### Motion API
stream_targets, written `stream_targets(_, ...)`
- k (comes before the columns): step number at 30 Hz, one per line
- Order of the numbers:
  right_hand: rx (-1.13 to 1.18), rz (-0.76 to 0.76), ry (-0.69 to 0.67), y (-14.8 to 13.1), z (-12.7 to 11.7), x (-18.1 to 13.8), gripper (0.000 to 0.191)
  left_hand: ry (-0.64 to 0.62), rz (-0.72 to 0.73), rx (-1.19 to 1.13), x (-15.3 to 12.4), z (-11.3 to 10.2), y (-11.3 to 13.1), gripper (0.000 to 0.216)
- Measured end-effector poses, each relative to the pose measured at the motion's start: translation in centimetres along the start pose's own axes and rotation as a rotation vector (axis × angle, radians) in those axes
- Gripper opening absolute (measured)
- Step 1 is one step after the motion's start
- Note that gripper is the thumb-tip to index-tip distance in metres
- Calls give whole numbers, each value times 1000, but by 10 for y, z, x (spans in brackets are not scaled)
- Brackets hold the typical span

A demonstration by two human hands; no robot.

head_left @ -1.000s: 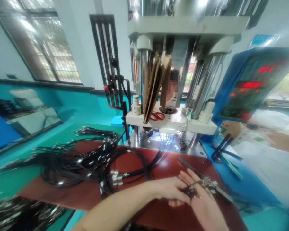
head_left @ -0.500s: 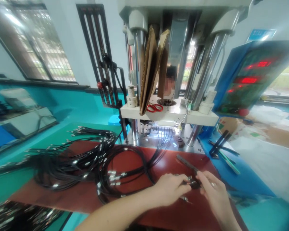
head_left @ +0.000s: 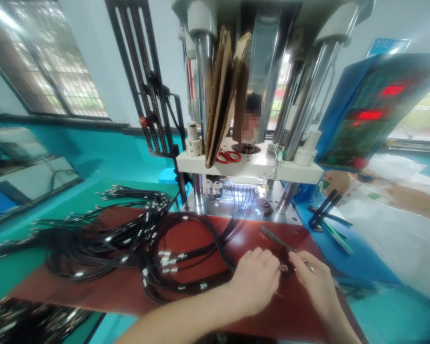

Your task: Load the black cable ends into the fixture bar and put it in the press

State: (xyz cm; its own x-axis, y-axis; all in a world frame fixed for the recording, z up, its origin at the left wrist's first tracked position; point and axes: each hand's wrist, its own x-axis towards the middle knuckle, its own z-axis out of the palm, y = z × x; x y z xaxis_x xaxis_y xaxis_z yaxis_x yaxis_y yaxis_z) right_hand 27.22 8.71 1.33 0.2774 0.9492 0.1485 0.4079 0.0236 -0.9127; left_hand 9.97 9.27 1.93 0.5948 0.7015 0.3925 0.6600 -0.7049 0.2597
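Now my left hand (head_left: 256, 282) and right hand (head_left: 313, 284) meet low on the table's red mat (head_left: 200, 229), both pinched shut on the black cable ends (head_left: 284, 268) between them. Just beyond lies a flat metal bar (head_left: 276, 240), then the press (head_left: 251, 167). The looped cable bundle (head_left: 103, 239) sprawls to the left, well apart. A second ago my right palm lay open under the wires; now its fingers are curled.
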Motion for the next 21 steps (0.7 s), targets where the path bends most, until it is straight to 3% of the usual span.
stream_targets(6,-30,-14,53,5,-1,-9,31,-83,-273,-315,18,-14,-13,24)
stream_targets(9,-82,-73,12,5,1,-15,29,-171,-221,-285,32,-16,-11,21)
stream_targets(12,-4,-29,47,6,6,-18,29,-481,-96,-410,40,-5,-3,13)
stream_targets(14,81,31,88,9,9,-19,30,-732,-141,-715,39,6,-1,12)
stream_targets(16,89,51,86,13,9,-18,33,-844,-213,-969,34,15,-5,15)
stream_targets(17,67,40,68,14,8,-17,33,-819,-230,-1002,31,18,-7,20)
stream_targets(19,61,-8,34,13,3,-11,30,-651,-231,-935,24,21,-12,34)
stream_targets(21,118,-106,-3,7,-5,-4,27,-575,-246,-918,19,22,-14,34)
